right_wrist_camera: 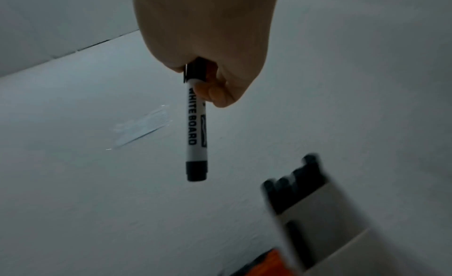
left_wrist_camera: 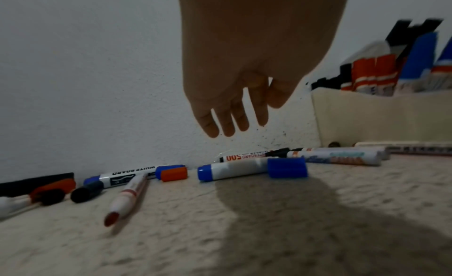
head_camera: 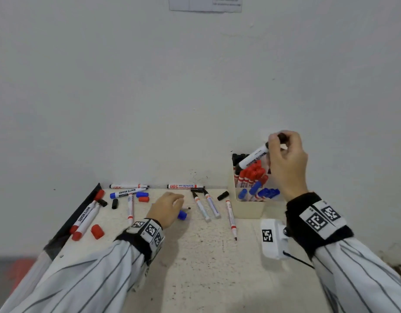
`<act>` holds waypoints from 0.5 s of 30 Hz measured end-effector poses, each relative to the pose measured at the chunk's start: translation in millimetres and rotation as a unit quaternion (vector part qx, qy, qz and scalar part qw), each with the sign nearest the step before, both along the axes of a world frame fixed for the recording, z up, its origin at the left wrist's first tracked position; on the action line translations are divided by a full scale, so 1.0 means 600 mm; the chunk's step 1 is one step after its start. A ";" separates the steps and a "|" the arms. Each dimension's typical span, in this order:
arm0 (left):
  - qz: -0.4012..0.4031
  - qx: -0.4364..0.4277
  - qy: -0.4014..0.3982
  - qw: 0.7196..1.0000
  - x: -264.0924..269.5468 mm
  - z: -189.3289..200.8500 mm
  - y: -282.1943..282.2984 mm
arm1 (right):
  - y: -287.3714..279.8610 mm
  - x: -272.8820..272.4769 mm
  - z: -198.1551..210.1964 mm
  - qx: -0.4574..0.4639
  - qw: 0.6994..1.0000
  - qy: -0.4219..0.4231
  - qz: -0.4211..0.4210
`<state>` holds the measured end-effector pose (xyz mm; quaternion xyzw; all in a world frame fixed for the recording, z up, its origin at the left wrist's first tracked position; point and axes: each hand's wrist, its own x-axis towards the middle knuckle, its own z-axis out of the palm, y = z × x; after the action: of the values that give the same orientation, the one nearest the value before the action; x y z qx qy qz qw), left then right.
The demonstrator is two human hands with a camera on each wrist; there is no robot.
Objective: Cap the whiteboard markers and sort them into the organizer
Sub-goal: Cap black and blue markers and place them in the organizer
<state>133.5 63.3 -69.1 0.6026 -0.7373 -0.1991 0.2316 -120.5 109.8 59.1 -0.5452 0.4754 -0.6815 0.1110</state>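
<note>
Right hand (head_camera: pixel 285 161): raised above the organizer (head_camera: pixel 249 206), fingers curled round the capped end of a black whiteboard marker (head_camera: pixel 253 158); in the right wrist view the same hand (right_wrist_camera: pixel 208 38) pinches the marker (right_wrist_camera: pixel 197 129) at its cap, barrel hanging down with "WHITE BOARD" legible.
Black whiteboard marker: tilted, its lower end over the organizer's back compartment, just above the black markers (head_camera: pixel 239 157) standing there.
Organizer: cream box against the wall, on the table (head_camera: pixel 206 256); black markers at the back, red markers (head_camera: pixel 251 175) in the middle, blue markers (head_camera: pixel 262 193) at the front.
Left hand (head_camera: pixel 166 208): well left of the organizer, low over the table, fingers (left_wrist_camera: pixel 221 123) loosely straight and apart, holding nothing; whether it touches anything beneath cannot be told.
Blue cap (head_camera: pixel 182 215): left of the organizer, just beside the left hand; in the left wrist view it (left_wrist_camera: pixel 287 167) lies against an uncapped blue-ended marker (left_wrist_camera: pixel 232 171).
Loose black cap (head_camera: pixel 223 196): just left of the organizer.
Uncapped markers (head_camera: pixel 206 206): two side by side left of the organizer, a third thin one (head_camera: pixel 231 219) nearer it.
Far left of the organizer: two red-capped markers (head_camera: pixel 86 216), a loose red cap (head_camera: pixel 97 231), a black cap (head_camera: pixel 114 203).
</note>
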 end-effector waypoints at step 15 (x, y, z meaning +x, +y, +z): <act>0.013 0.106 -0.291 0.951 0.042 -0.023 -0.077 | -0.054 -0.196 -0.108 0.049 0.985 0.099 -0.132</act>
<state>159.0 17.1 -82.9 0.6649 -0.7395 -0.0893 -0.0562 -238.3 77.6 -5.9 -0.5365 0.5848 -0.6085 -0.0013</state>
